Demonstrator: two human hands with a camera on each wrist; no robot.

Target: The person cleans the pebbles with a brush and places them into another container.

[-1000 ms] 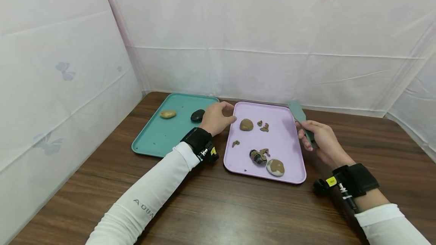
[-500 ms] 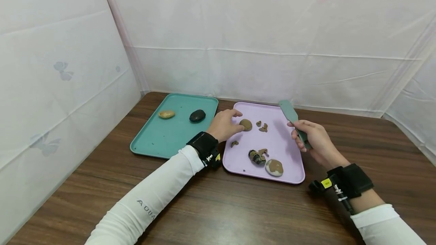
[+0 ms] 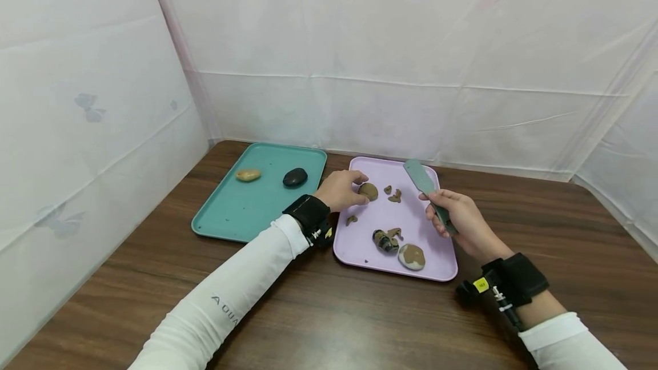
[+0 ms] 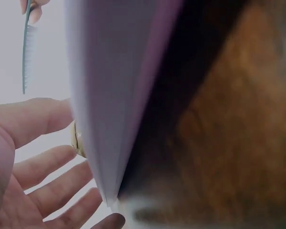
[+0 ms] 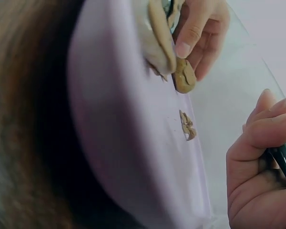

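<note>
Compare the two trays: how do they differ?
The teal tray lies left, the lilac tray right. Teal holds two clean stones, one tan, one black; lilac holds clay-smeared stones and brown scraps. The left hand reaches over lilac only. Both are flat, rectangular and rimmed, on the same table.

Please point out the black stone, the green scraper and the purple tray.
black stone (image 3: pixel 295 177), head view, middle of its top.
green scraper (image 3: pixel 420 175), head view, flat blade.
purple tray (image 3: pixel 360 238), head view, bare floor near left rim.
</note>
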